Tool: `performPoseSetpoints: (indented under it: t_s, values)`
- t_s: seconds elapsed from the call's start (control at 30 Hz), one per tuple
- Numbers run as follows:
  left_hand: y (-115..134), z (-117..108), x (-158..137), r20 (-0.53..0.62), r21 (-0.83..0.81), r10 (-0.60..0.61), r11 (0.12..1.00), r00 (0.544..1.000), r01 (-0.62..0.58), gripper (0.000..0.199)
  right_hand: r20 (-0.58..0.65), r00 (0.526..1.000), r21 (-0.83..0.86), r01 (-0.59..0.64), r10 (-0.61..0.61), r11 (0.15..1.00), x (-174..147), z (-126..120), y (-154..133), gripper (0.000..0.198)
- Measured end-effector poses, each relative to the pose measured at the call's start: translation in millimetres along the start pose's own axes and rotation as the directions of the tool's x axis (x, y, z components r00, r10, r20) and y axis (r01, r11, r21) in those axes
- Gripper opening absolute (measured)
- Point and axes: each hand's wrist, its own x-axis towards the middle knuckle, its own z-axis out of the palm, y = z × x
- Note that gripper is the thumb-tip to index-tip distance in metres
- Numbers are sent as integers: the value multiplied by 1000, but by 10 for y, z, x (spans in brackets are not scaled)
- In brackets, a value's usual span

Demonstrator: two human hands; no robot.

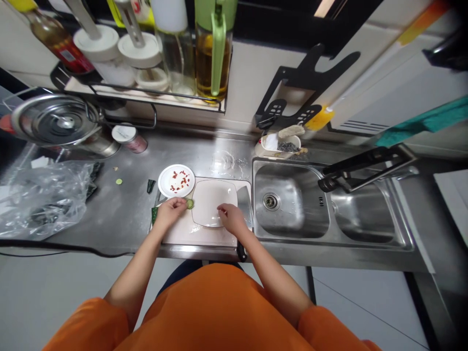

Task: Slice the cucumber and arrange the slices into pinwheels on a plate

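Here, cucumber [190, 204] being pinched by left hand [173, 210]; right hand [232, 219], hold unclear; board [200, 237], right edge, being occupied by knife [244, 204].

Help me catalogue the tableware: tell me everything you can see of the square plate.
The square plate is pale, glossy and ceramic-looking, with rounded corners, slightly bowed sides and a thin dark line around its rim. Bright reflections mark its surface. It lies face up on the pale cutting board. At its left edge, the left hand holds green slices; the right hand is over its right side, contact unclear. A broad knife blade sits by its right edge.
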Motion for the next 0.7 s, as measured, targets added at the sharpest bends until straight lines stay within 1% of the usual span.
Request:
performPoseSetpoints:
  t_s: [0.07,0.13,0.23,0.33,0.4,0.47,0.57,0.7]
  values:
    - [-16,-22,47,1,82,-9,997,1000,9,32,6,999,27,32,-32,999,78,29,-63,24]
    - [-52,-68,87,-19,213,-10,977,1000,13,28,16,998,32,54,-55,998,130,55,-118,24]
    - [-97,-140,106,-85,415,28,910,996,10,21,38,997,25,72,-73,997,146,86,-176,24]
    - [-94,-155,73,-115,533,87,846,990,-12,17,66,996,1,66,-66,998,119,106,-207,23]
    - [-76,-133,41,-125,568,121,823,985,-29,16,82,995,-20,61,-59,998,102,117,-218,23]
    - [-59,-106,16,-139,575,138,817,981,-34,16,93,994,-34,62,-58,998,97,125,-229,23]
    - [-32,-99,-5,-165,560,124,829,978,-10,16,99,993,-40,72,-67,997,102,129,-247,23]
    - [35,-162,-22,-219,522,110,853,969,21,18,89,993,-25,86,-83,996,104,121,-258,24]
